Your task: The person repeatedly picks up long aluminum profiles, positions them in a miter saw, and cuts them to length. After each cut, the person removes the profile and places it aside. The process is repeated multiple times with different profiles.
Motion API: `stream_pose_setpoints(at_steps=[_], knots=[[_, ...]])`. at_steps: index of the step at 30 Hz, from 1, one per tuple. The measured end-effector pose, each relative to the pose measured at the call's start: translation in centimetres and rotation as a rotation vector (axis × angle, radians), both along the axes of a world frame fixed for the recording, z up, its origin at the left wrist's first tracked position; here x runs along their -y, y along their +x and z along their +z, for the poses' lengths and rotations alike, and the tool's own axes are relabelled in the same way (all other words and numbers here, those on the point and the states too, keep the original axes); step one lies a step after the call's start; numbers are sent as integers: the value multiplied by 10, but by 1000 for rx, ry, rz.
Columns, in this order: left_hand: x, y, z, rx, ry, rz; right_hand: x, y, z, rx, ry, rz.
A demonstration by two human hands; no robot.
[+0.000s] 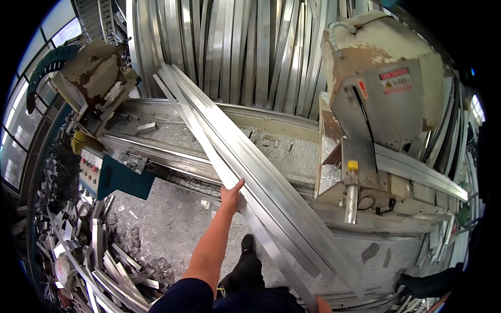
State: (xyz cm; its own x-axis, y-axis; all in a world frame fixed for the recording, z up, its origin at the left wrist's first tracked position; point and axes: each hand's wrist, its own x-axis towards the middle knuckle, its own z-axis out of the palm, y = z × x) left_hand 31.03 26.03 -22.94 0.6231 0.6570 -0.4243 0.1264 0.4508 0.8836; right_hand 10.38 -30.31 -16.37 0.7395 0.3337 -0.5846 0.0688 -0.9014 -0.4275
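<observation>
Several long silver aluminium profiles (250, 172) lie slantwise across the machine bed, their far ends at the upper left and near ends at the lower right. Partway along the leftmost aluminium profile (211, 151), my left hand (230, 196) is closed on its edge, thumb on top. My right hand (323, 305) shows only partly at the bottom edge of the view, gripping the near end of that same profile; most of its fingers are out of sight.
A saw head under a worn beige cover (383, 78) stands right, another worn head (99, 68) left. The machine bed (282, 146) spans between them, strewn with metal chips. A control panel (90, 169) sits left, above piled offcuts (115, 266). Upright profiles (229, 52) line the back.
</observation>
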Motion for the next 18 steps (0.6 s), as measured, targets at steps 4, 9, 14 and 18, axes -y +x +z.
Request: stream_pose_setpoints(at_steps=[4, 9, 14, 18], knots=[[10, 38, -24, -148, 269, 89, 33, -22, -56, 118, 100, -93], [13, 13, -56, -203, 219, 90, 44, -28, -105, 61, -355, -39], [-17, 21, -91, -314, 284, -17, 34, -6, -147, 298, -242, -107], [-34, 25, -131, -451, 426, -103, 8, 32, -137, 385, -221, -82]])
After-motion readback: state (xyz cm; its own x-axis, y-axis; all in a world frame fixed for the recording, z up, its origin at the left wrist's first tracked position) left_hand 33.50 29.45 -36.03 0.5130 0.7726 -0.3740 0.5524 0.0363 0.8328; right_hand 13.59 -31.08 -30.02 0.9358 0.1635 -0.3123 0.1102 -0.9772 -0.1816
